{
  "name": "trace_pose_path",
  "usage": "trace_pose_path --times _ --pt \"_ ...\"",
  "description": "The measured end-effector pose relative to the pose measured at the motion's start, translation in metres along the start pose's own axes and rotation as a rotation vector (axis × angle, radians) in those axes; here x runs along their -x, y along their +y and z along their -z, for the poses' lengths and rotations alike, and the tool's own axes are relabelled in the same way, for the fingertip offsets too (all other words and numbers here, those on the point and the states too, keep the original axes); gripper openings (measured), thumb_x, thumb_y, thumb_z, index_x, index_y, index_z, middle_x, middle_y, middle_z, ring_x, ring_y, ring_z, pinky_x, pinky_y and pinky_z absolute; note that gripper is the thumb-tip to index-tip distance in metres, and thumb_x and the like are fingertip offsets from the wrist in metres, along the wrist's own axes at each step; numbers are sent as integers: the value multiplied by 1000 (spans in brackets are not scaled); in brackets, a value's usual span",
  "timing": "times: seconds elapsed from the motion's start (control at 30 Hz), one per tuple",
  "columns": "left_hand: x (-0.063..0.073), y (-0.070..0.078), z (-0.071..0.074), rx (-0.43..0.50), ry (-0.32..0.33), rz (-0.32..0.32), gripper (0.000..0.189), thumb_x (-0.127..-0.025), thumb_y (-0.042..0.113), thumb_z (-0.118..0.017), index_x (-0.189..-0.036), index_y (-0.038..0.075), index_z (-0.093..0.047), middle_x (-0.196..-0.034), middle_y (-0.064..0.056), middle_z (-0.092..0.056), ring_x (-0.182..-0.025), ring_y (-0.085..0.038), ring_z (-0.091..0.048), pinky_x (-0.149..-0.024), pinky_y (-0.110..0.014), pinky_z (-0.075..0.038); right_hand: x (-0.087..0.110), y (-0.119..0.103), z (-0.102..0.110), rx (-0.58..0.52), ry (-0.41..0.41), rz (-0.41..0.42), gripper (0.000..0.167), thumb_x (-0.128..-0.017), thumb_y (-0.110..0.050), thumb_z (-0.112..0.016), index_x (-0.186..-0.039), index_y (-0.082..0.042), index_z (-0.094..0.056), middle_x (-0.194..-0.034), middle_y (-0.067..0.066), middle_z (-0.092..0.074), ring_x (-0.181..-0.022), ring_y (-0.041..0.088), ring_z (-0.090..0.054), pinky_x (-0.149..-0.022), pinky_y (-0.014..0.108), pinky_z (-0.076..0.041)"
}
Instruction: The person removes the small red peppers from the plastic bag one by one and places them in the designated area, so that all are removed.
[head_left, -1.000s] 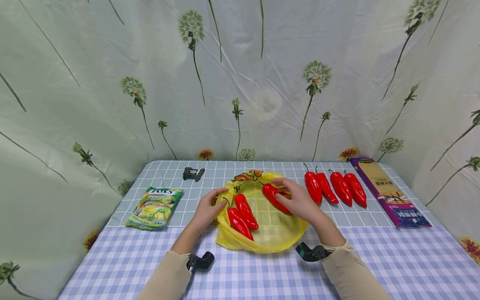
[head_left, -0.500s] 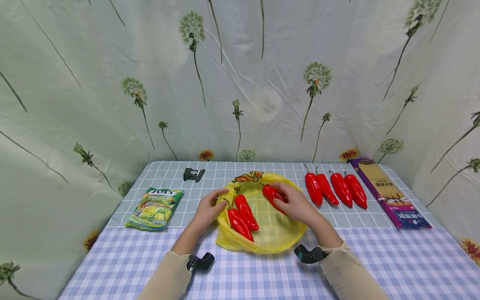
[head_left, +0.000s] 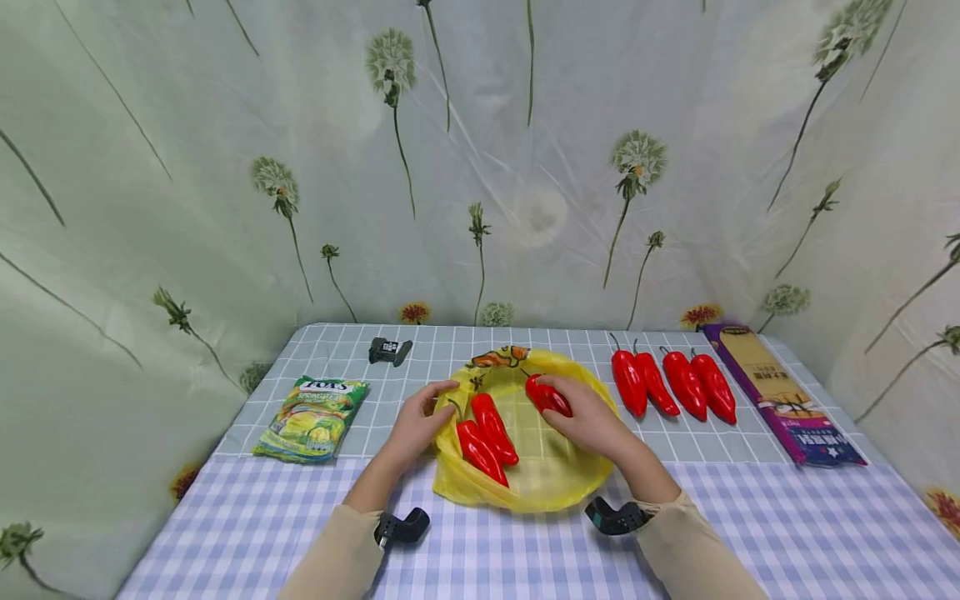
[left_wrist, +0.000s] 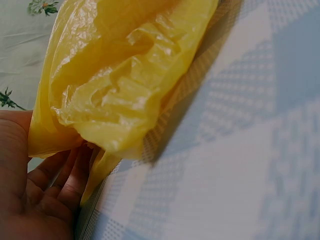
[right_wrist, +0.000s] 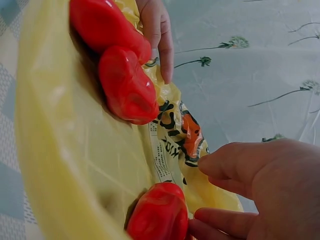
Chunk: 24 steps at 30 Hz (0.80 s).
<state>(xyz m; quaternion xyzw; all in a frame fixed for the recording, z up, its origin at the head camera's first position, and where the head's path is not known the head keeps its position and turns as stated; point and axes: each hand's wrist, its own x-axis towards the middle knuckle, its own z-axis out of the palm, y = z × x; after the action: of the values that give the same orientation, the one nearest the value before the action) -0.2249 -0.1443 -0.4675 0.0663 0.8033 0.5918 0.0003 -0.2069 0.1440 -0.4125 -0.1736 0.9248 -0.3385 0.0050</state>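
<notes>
A yellow plastic bag lies with its mouth wide open at the middle of the table. My left hand grips its left rim; the left wrist view shows the film between thumb and fingers. Two red peppers lie side by side in the bag, close to that hand. My right hand is inside the bag, over the lower end of a third red pepper. In the right wrist view, its fingertips touch this pepper from the side, while the thumb stands apart from it.
Several red peppers lie in a row right of the bag. Beyond them is a long purple and tan packet. A green candy packet lies at left, a small black object behind it. A printed curtain closes the back.
My right hand has shifted leftward over the third pepper, covering more of its lower end. The left hand stays on the rim. The other peppers have not moved.
</notes>
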Motion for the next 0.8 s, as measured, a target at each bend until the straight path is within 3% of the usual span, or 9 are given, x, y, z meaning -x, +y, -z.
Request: trace_pose_path --times 0.23,0.43,0.8 --pt "-2 1 1 -6 -6 20 38 -95 13 -63 -133 15 -62 -137 -9 -61 -109 -21 -60 -83 -21 -52 -1 -2 -2 27 -9 -12 48 -93 -17 -67 -140 -12 -55 -141 13 -57 -130 35 -51 -107 55 -45" --pt "-2 1 2 -1 2 40 38 -95 13 -64 -132 19 -63 -137 -6 -60 -110 -21 -59 -85 -24 -53 -1 -2 -5 33 -8 -31 50 -91 -16 -70 -139 -14 -56 -141 12 -57 -130 33 -50 -104 54 -49" --pt "-2 1 1 6 0 23 38 -95 12 -63 -133 17 -63 -136 -7 -61 -108 -20 -60 -82 -21 -52 -2 -3 -9 35 3 -61 53 -87 -14 -75 -137 -17 -57 -137 11 -57 -125 29 -53 -97 49 -55"
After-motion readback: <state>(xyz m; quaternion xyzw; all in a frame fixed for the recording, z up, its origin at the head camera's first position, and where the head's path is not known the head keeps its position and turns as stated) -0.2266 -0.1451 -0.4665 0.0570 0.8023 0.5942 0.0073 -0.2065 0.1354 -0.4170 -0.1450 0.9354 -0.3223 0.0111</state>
